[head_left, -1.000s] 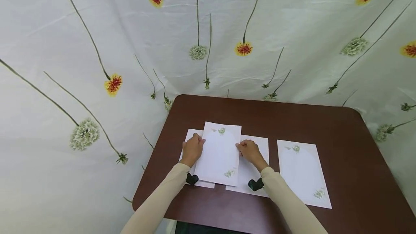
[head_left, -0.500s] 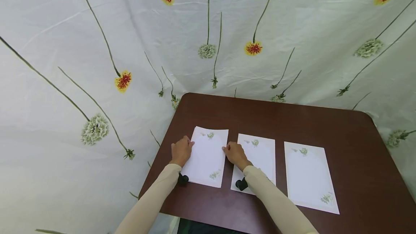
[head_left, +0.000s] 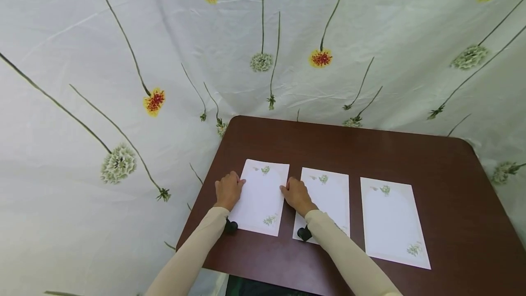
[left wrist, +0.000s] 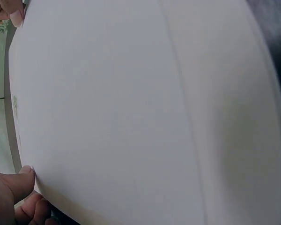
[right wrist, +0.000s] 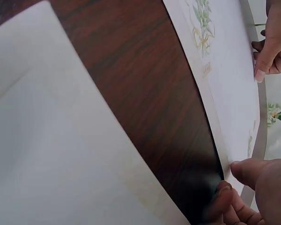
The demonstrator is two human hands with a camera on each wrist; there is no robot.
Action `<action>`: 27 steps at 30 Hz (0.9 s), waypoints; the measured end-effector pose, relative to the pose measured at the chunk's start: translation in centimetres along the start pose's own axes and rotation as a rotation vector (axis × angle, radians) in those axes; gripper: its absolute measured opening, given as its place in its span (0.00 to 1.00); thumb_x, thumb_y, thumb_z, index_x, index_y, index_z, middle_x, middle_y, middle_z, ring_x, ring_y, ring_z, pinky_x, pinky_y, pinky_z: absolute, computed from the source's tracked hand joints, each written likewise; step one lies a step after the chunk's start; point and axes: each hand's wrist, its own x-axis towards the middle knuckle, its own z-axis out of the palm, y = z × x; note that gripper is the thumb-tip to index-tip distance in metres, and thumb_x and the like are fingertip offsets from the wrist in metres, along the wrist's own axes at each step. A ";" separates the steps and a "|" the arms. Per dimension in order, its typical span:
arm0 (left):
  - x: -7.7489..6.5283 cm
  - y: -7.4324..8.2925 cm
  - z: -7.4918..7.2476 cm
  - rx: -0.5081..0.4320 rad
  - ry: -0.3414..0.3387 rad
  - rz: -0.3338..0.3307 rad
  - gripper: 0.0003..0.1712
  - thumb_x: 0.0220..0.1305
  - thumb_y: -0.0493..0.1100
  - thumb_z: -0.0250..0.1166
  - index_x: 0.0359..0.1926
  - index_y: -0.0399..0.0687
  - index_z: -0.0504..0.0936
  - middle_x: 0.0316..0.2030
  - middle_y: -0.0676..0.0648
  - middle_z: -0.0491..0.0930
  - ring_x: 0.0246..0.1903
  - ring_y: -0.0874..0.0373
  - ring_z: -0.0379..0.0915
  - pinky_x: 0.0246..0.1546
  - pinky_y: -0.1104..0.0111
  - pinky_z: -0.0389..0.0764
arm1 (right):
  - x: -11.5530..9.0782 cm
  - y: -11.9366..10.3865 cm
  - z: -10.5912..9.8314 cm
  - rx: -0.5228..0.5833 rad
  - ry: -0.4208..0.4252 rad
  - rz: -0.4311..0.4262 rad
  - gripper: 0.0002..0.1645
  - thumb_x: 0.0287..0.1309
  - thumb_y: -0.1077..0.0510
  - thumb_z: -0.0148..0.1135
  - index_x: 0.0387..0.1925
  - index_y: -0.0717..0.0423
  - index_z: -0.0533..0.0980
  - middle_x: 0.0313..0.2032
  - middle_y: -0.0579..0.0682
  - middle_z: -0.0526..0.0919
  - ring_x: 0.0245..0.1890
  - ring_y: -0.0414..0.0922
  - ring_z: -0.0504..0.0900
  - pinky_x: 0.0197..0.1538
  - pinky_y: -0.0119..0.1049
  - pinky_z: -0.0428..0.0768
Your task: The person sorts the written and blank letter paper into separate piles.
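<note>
We pinch the left sheet (head_left: 263, 198) by its opposite side edges, our left hand (head_left: 228, 191) on one, our right hand (head_left: 298, 197) on the other. It is at the left part of the brown surface (head_left: 328, 145); we cannot tell whether it lies fully flat. Beside it we see the middle sheet (head_left: 326, 198), then the right sheet (head_left: 392, 223).

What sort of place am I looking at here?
Probably a simple indoor workspace, though I can't tell whether it's a home or a studio. A dark brown table stands against a flower-print cloth backdrop, with floral-decorated sheets of paper laid out in a row.
</note>
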 end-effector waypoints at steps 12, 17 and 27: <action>-0.1 0.2 0.2 -0.017 -0.001 -0.022 0.15 0.72 0.43 0.70 0.39 0.36 0.74 0.33 0.37 0.79 0.37 0.38 0.80 0.41 0.50 0.69 | -0.2 0.1 0.2 0.012 0.024 -0.004 0.16 0.73 0.53 0.66 0.35 0.56 0.70 0.25 0.51 0.76 0.24 0.45 0.75 0.28 0.37 0.71; -0.1 0.2 0.4 -0.026 -0.018 -0.039 0.14 0.74 0.43 0.67 0.40 0.36 0.75 0.35 0.37 0.78 0.38 0.39 0.78 0.43 0.49 0.68 | -0.4 0.0 0.3 0.001 0.039 -0.025 0.17 0.72 0.53 0.67 0.33 0.56 0.70 0.23 0.50 0.75 0.21 0.44 0.73 0.26 0.37 0.70; -0.1 0.4 0.0 -0.064 -0.005 -0.054 0.13 0.76 0.42 0.65 0.39 0.35 0.75 0.36 0.36 0.77 0.39 0.39 0.77 0.44 0.49 0.66 | -0.4 -0.1 0.2 0.009 0.051 -0.047 0.16 0.74 0.53 0.65 0.33 0.57 0.71 0.24 0.50 0.75 0.22 0.44 0.73 0.28 0.37 0.71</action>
